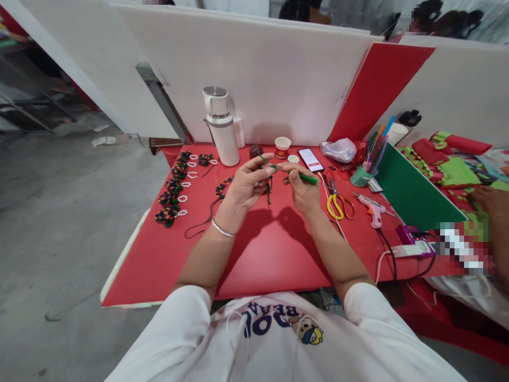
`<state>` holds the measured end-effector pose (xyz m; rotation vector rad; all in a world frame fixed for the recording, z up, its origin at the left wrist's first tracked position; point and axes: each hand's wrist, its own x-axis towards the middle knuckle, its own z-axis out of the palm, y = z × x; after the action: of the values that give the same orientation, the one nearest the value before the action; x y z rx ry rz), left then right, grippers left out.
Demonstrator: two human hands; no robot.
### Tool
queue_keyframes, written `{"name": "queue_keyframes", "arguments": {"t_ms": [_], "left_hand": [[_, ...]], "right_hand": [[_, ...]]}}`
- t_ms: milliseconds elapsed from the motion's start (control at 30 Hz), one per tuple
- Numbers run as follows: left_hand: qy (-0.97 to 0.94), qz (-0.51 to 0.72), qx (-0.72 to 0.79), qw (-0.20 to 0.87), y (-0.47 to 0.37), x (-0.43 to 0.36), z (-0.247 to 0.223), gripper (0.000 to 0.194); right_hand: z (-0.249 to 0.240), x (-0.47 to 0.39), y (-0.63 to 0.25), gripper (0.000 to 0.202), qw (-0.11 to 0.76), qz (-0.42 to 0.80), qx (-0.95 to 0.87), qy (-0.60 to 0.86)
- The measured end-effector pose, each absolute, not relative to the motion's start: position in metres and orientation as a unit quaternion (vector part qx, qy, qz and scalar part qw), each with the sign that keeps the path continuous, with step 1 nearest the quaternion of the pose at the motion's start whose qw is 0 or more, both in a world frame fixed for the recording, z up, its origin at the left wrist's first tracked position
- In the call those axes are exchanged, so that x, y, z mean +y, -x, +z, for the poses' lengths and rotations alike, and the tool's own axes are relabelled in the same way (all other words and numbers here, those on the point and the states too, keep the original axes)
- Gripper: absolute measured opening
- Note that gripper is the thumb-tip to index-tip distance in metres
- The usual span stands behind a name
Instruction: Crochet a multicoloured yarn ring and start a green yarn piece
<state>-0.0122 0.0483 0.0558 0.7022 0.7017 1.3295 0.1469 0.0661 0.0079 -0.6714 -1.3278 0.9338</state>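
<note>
My right hand point(304, 188) grips a crochet hook point(308, 179) by its green handle, its thin metal shaft pointing left. Dark green yarn point(269, 192) hangs from my left hand point(251, 183), whose fingers are pinched on the yarn close to the hook's tip. Both hands are held above the red tabletop, almost touching each other. Behind them sits a dark multicoloured ball of yarn point(255, 152). A braided-looking dark yarn piece point(223, 188) lies left of my left hand, partly hidden by it. Along the left side is a row of knitted yarn pieces with white bead loops point(174, 185).
A white thermos point(223, 135), paper cup point(282, 147) and phone point(310, 159) stand or lie at the back. On the right are yellow-handled scissors point(334, 206), a pink glue gun point(374, 209), a pen holder point(360, 176) and a power strip point(413, 250). Another person's arm point(495, 212) shows far right.
</note>
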Motion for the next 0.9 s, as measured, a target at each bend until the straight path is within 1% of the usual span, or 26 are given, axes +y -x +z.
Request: {"name": "queue_keyframes", "arguments": {"t_ms": [233, 367, 767, 900], "left_hand": [[-0.301, 0.552, 0.276, 0.727, 0.019, 0.048, 0.056, 0.042], [-0.296, 0.542, 0.266, 0.740, 0.021, 0.048, 0.057, 0.043], [-0.324, 0.520, 0.255, 0.748, 0.023, 0.050, 0.050, 0.044], [-0.319, 0.506, 0.247, 0.763, 0.024, 0.050, 0.052, 0.046]], "right_hand": [[0.008, 0.073, -0.151, 0.045, 0.612, 0.508, -0.548, 0.260], [0.012, 0.075, -0.153, 0.050, 0.594, 0.546, -0.533, 0.254], [0.014, 0.081, -0.167, 0.047, 0.578, 0.513, -0.589, 0.236], [0.013, 0.082, -0.175, 0.039, 0.575, 0.479, -0.625, 0.220]]}}
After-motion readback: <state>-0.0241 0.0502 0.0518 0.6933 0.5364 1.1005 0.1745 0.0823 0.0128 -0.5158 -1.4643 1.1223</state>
